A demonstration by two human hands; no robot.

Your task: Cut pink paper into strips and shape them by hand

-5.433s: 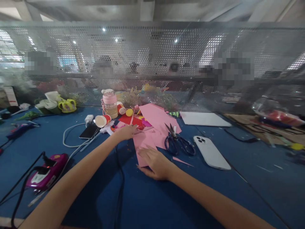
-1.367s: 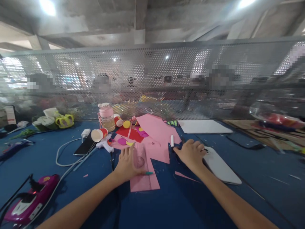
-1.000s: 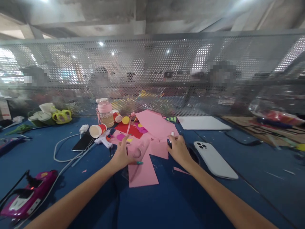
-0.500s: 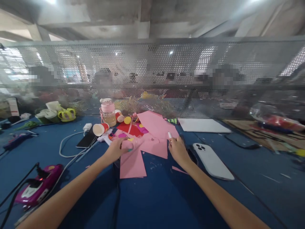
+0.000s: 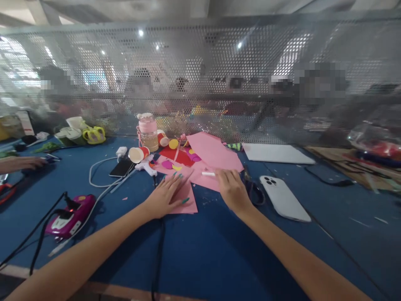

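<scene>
My left hand (image 5: pixel 164 195) lies flat with its fingers apart on a small pink sheet of paper (image 5: pixel 187 200) near the middle of the table. My right hand (image 5: pixel 231 187) is closed around a white pen-like stick (image 5: pixel 208 174), whose end points left over the pink paper. Larger pink paper (image 5: pixel 216 152) lies behind both hands, partly over a red paper piece (image 5: pixel 178 156). Just beyond my left fingertips are a yellow scrap (image 5: pixel 177 168) and a magenta scrap (image 5: pixel 167 164). To the left of these lies a white glue gun (image 5: pixel 146 167).
A white phone (image 5: pixel 284 198) is right of my right hand, near dark-handled scissors (image 5: pixel 257 194). Leftward are a paper cup (image 5: pixel 138 155), a bottle (image 5: pixel 148 133), a black phone (image 5: pixel 121 168) with cables and a purple power strip (image 5: pixel 70 218). Another person's hand (image 5: pixel 23 164) is at far left.
My left hand has gone from bent fingers above the paper to lying flat on it. The white stick has tipped from upright to level, pointing left. Another person's hand has appeared at left.
</scene>
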